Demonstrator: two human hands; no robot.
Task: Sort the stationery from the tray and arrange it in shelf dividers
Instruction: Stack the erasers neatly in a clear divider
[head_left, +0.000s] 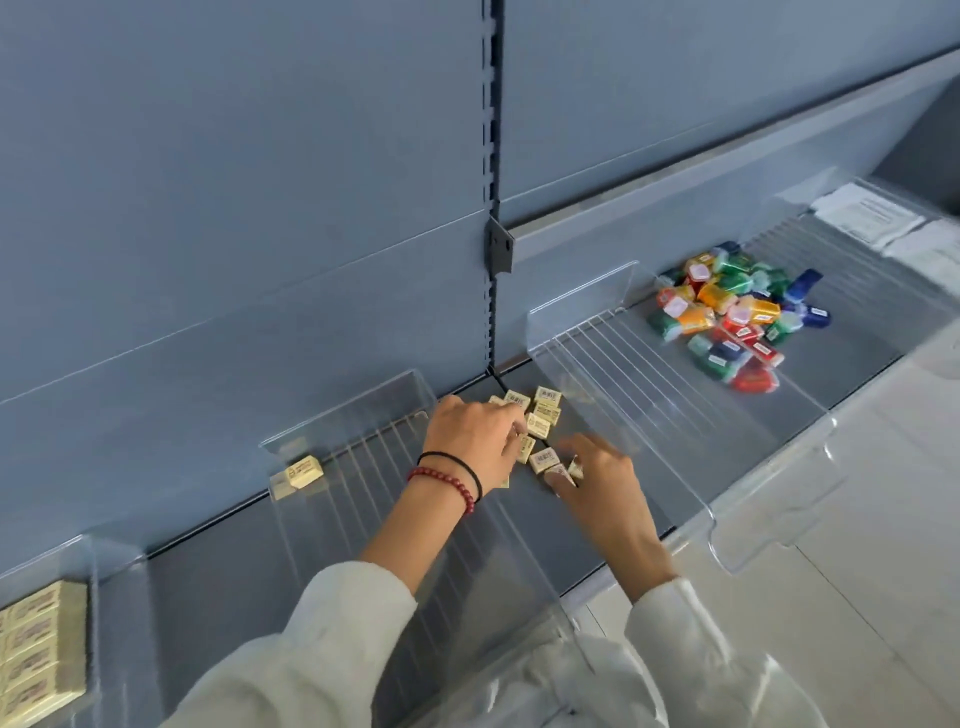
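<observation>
Erasers (540, 422), labels unreadable, under spread fingers (581, 448) of right hand (605, 486); left hand (467, 441) grasp unclear.

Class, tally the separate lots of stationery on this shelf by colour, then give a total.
Cream erasers: 3 lots (this loose cluster, a stack, a small lot)
Multicoloured wrapped pieces: 1 heap
White paper packs: 1 lot
Total: 5 lots
</observation>
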